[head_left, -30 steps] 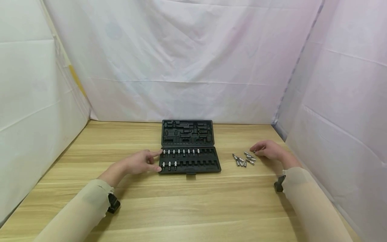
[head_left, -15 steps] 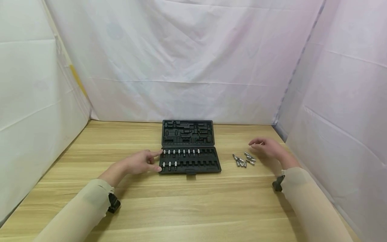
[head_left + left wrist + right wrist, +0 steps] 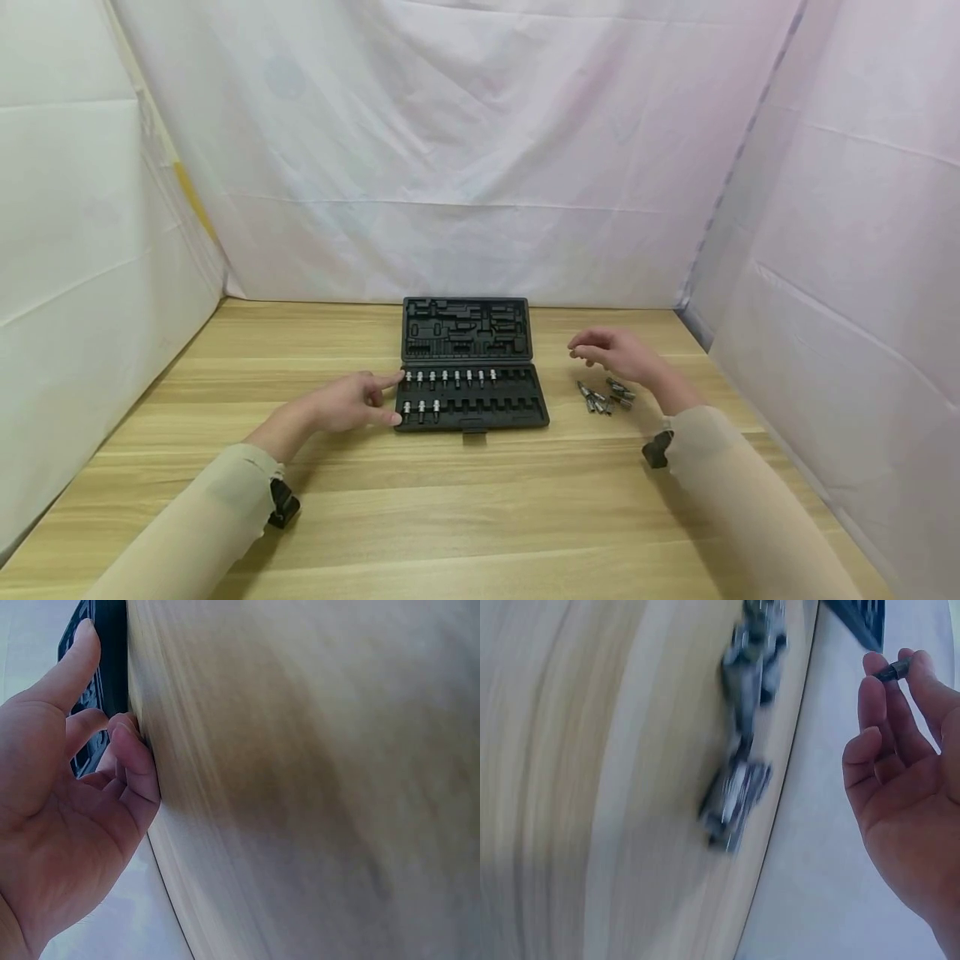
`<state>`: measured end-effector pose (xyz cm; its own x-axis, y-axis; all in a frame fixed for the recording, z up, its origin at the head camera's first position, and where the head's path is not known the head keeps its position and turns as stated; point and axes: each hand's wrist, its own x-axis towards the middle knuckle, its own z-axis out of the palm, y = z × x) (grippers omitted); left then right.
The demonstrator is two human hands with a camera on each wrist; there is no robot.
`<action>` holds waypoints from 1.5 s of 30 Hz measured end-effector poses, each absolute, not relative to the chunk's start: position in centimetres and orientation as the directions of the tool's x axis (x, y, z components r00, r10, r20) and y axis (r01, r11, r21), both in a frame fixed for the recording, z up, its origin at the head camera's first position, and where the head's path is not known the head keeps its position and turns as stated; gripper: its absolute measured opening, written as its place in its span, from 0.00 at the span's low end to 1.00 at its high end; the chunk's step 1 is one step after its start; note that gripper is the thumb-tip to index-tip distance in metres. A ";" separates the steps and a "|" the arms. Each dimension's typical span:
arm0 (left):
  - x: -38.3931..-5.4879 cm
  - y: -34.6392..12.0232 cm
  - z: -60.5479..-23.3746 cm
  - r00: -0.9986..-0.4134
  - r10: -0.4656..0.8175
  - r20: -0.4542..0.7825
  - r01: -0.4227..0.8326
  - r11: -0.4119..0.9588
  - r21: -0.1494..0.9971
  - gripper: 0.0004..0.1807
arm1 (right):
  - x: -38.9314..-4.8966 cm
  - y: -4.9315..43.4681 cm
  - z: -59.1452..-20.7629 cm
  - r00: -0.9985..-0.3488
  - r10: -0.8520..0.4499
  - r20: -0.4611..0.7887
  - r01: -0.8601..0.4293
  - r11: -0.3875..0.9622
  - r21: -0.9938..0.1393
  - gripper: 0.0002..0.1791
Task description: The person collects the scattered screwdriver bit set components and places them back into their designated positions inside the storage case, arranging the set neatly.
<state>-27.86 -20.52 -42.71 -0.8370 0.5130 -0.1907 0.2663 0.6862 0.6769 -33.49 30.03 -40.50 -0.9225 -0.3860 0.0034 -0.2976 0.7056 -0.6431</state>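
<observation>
A black socket case (image 3: 471,391) lies unfolded on the wooden table, with silver bit sockets (image 3: 421,407) standing in two rows; the back row is fuller than the front one. At its left edge my left hand (image 3: 348,402) rests thumb and index finger on the rim, the other fingers bent under the palm. Above the table, between the case and a loose pile, my right hand (image 3: 611,352) pinches a small bit socket (image 3: 894,670) between thumb and fingertips. The pile of bit sockets (image 3: 597,402) lies below that hand, blurred in the right wrist view.
The case's lid half (image 3: 465,327) lies flat behind the tray, with moulded recesses. White cloth (image 3: 450,167) hangs behind the table and on both sides. Bare wood (image 3: 480,500) stretches in front of the case, and a latch (image 3: 474,432) sticks out at its front.
My right hand has lifted a bit socket away from the right side of the pile and moved left toward the case. The left hand has stayed at the case's edge.
</observation>
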 end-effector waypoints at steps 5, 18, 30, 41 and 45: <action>-28.0 -20.5 -42.8 -0.837 0.512 -0.193 0.264 0.687 0.677 0.48 | -33.6 27.4 -40.7 -0.894 -0.449 -0.003 -0.320 0.642 -0.696 0.17; -28.1 -20.5 -42.9 -0.834 0.519 -0.187 0.271 0.680 0.681 0.48 | -34.0 22.4 -41.3 -0.883 -0.466 -0.065 -0.246 0.577 -0.779 0.17; -28.0 -20.5 -42.6 -0.832 0.520 -0.192 0.269 0.682 0.680 0.48 | -34.7 18.4 -41.6 -0.885 -0.460 -0.071 -0.298 0.678 -0.672 0.10; -27.9 -20.4 -42.7 -0.833 0.522 -0.185 0.272 0.677 0.684 0.48 | -35.3 17.7 -42.0 -0.902 -0.419 -0.108 -0.284 0.762 -0.582 0.08; -27.9 -20.4 -42.8 -0.836 0.519 -0.180 0.276 0.680 0.679 0.48 | -35.4 18.3 -42.2 -0.898 -0.425 -0.111 -0.292 0.765 -0.574 0.08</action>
<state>-27.93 -20.44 -42.84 -0.8355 0.5190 -0.1802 0.2762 0.6804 0.6788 -35.37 18.26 -42.17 -0.8982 -0.4254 -0.1107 -0.2916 0.7651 -0.5741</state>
